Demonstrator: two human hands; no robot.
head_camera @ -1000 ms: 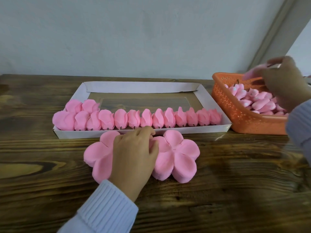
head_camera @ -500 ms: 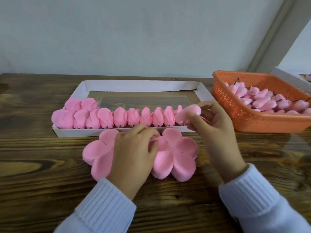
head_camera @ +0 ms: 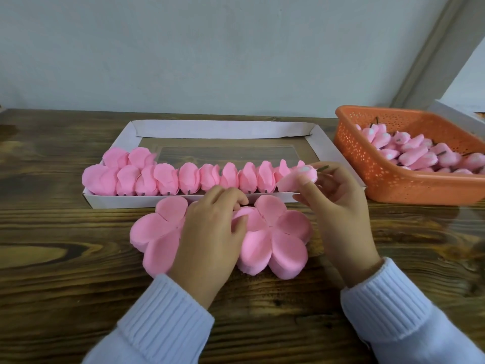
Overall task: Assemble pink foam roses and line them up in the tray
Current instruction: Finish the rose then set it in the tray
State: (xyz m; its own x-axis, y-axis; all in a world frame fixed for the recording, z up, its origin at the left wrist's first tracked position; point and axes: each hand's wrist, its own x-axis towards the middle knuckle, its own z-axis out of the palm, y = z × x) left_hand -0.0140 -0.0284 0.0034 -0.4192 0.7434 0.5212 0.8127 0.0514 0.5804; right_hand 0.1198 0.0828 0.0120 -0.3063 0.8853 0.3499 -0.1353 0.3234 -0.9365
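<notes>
A white cardboard tray (head_camera: 223, 129) holds a row of several finished pink foam roses (head_camera: 189, 178) along its near side. In front of it two stacks of flat pink petal sheets lie on the wooden table, the left stack (head_camera: 157, 232) and the right stack (head_camera: 278, 240). My left hand (head_camera: 210, 232) rests between the stacks, its curled fingers pinching the edge of a petal on the right one. My right hand (head_camera: 338, 203) holds a pink rose bud (head_camera: 299, 178) with a short green stem, just above the tray's near right corner.
An orange perforated basket (head_camera: 393, 179) full of pink buds stands at the right of the tray. A white box edge (head_camera: 456, 114) shows behind it. The wall runs along the table's far edge.
My right hand has come from the basket with a bud and now holds it over the tray's near right corner. My left hand stays on the petal stacks.
</notes>
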